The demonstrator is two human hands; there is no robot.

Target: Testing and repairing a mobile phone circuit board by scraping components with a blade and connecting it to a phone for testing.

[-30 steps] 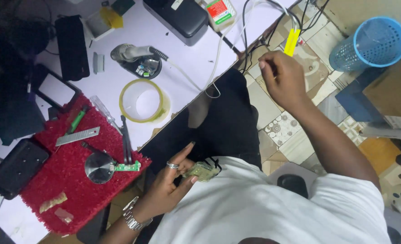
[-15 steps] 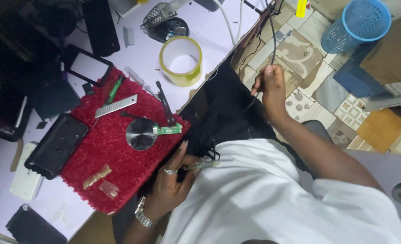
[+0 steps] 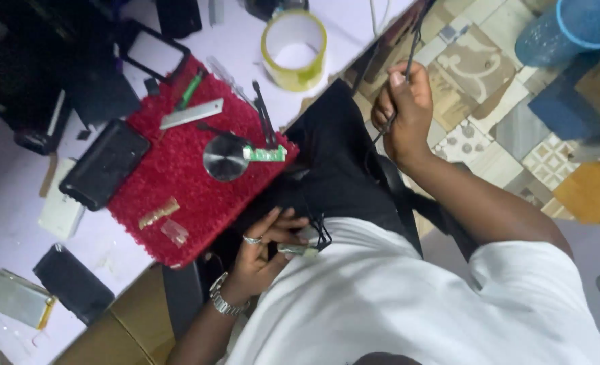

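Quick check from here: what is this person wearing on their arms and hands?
Both forearms are bare. The left hand has a silver ring on one finger, and a silver metal-link watch sits on that wrist. The right hand shows no ring or band that I can make out. A white short-sleeved shirt covers the upper arms.

mat (image 3: 198, 182) on table (image 3: 340, 20) | disc (image 3: 225, 157), ruler (image 3: 192, 113) on mat | tape roll (image 3: 294, 49) behind
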